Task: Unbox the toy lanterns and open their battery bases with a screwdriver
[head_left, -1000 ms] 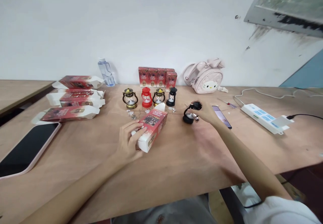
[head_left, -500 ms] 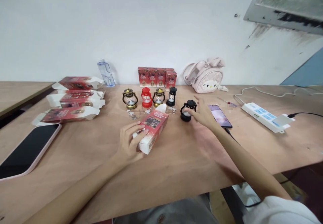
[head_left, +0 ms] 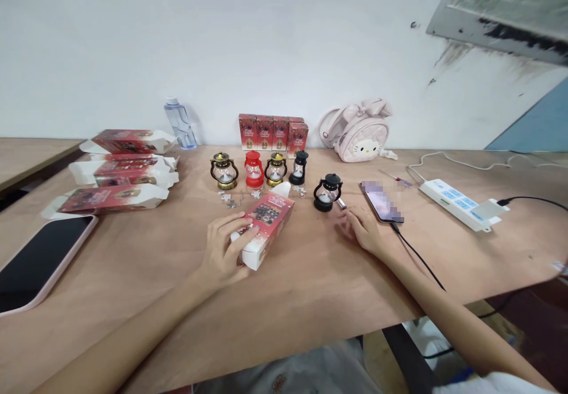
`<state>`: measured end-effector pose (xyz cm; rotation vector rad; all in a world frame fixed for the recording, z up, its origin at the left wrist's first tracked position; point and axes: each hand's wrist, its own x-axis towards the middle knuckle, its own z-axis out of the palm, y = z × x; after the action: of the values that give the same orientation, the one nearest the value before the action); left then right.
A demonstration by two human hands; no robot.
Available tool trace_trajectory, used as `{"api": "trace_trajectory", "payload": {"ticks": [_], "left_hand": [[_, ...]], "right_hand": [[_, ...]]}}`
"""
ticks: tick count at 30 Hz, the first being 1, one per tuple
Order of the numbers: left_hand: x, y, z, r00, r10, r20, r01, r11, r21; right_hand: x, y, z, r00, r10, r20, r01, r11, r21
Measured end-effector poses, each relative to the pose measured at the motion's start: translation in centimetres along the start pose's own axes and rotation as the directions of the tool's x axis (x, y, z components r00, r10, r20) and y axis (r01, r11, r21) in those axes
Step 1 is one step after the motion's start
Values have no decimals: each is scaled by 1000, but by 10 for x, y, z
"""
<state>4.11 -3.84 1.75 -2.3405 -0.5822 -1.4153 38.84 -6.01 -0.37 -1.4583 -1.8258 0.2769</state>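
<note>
My left hand (head_left: 227, 249) grips a red and white carton (head_left: 263, 227) lying on its side on the wooden table (head_left: 310, 287). My right hand (head_left: 364, 228) rests on the table with loose fingers and holds nothing. A small black lantern (head_left: 327, 192) stands upright just beyond its fingertips. Behind the carton stand several more small lanterns in a row: a gold one (head_left: 223, 171), a red one (head_left: 254, 169), another gold one (head_left: 276, 170) and a black one (head_left: 300, 167).
Several flattened cartons (head_left: 119, 175) lie at the left, a large phone (head_left: 39, 261) near the left edge. Upright red boxes (head_left: 271, 132), a water bottle (head_left: 178, 123) and a pink bag (head_left: 358, 131) line the wall. A second phone (head_left: 380, 202) with a cable and a power strip (head_left: 461, 204) lie right.
My right hand set the black lantern upright on the table, let go of it and drew back toward me. My left hand kept hold of the carton.
</note>
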Motion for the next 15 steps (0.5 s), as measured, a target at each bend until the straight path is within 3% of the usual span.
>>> {"api": "trace_trajectory", "payload": {"ticks": [4,6,8,11,15], "left_hand": [[1,1,0,1000,4,6,-4,1000,-11],[2,3,0,1000,-11,12,12,1000,-20],[3,5,-2,999,-37,20,37,999,-12],[5,11,-5,998,-46,54,43,998,54],[8,20,-9,997,-22,74,15,996,93]], "right_hand": [[-5,-5,3,991,76,-109,-77,997,-1],[-7,-13,8,988,-48,-147,45,999,-28],[-6,-23,17,957,-257,-137,245,964,-98],[1,-46,39,863,-498,-81,479,859,-181],[11,-79,75,757,-637,-146,622,770,-141]]}}
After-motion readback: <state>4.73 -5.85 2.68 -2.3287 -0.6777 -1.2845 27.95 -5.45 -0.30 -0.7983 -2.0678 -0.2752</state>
